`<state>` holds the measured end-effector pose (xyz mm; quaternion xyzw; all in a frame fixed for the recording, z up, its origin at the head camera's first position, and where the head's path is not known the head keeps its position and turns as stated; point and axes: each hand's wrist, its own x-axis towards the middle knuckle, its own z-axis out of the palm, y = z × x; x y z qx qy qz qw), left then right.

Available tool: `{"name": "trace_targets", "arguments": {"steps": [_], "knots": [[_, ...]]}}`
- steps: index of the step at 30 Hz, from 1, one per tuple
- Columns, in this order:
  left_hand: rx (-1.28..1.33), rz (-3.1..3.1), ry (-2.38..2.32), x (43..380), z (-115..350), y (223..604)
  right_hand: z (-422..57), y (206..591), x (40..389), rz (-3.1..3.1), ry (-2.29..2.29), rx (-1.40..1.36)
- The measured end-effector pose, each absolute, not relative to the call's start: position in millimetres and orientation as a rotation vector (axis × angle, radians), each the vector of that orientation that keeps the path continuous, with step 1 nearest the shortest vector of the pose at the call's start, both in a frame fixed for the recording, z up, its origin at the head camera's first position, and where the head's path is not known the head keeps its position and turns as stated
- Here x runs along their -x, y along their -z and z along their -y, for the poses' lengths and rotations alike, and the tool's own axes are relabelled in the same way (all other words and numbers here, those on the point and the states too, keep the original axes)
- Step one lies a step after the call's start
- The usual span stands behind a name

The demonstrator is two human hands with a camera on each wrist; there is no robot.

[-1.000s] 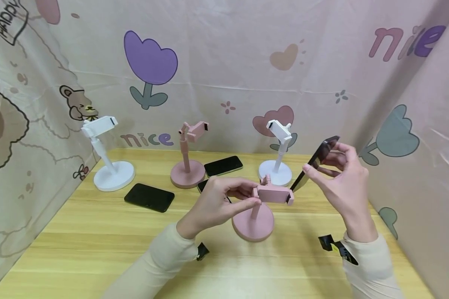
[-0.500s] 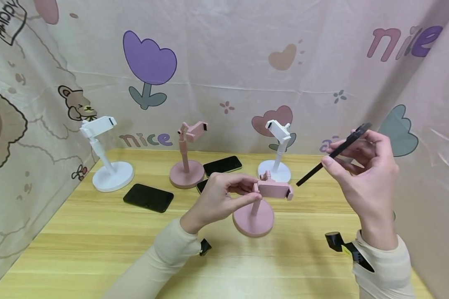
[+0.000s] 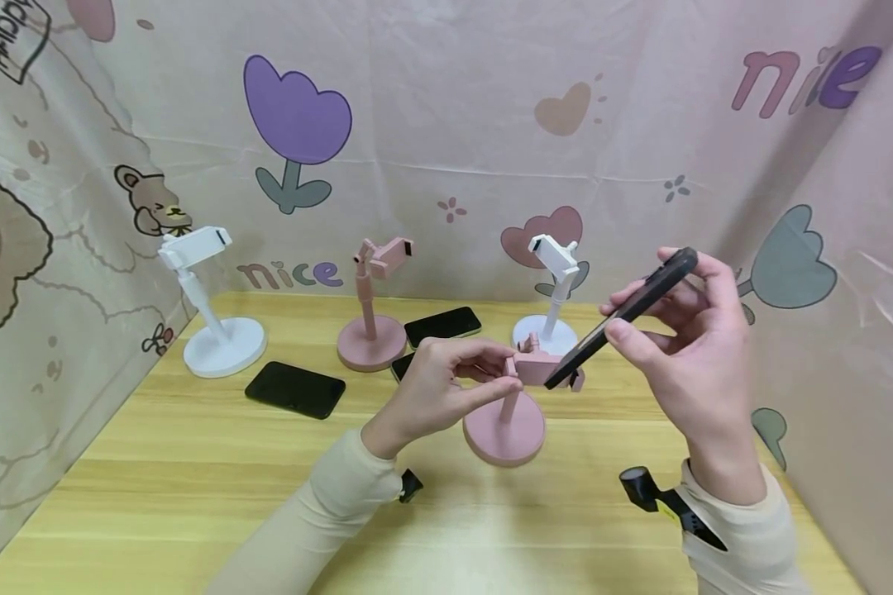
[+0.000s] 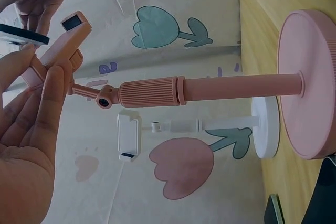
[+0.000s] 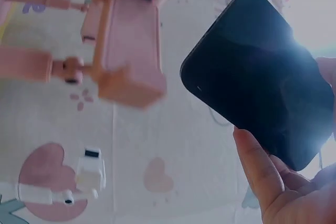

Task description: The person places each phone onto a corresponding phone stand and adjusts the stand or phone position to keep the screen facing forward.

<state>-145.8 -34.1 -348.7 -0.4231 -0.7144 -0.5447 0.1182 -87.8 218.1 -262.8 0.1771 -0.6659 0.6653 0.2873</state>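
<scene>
My left hand (image 3: 446,388) pinches one end of the holder of a pink phone stand (image 3: 506,442) between thumb and fingers. The stand's round base rests on the table, and its ribbed pole (image 4: 149,92) shows in the left wrist view. My right hand (image 3: 699,355) grips a black smartphone (image 3: 632,310) by its edges, tilted in the air. In the head view the phone's lower end overlaps the right part of the holder. The right wrist view shows a gap between the dark screen (image 5: 252,72) and the pink holder (image 5: 131,40).
Behind stand a white phone stand (image 3: 225,347) at left, a pink one (image 3: 372,345) in the middle and a white one (image 3: 546,332) at right. Black phones lie at left (image 3: 295,389) and back (image 3: 442,327); another is partly hidden by my left hand. A patterned curtain surrounds the table.
My right hand swung right with the smartphone, then came back left, bringing its lower end over the holder in the head view. My left hand keeps its pinch on the holder.
</scene>
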Motion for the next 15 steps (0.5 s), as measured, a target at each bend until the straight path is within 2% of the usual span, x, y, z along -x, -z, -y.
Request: {"name": "trace_targets", "arguments": {"steps": [15], "knots": [[1.195,2.109,1.603,143.3,32.9,344.7,-205.6,267.3,86.7,2.01,-1.548,-0.352]]}}
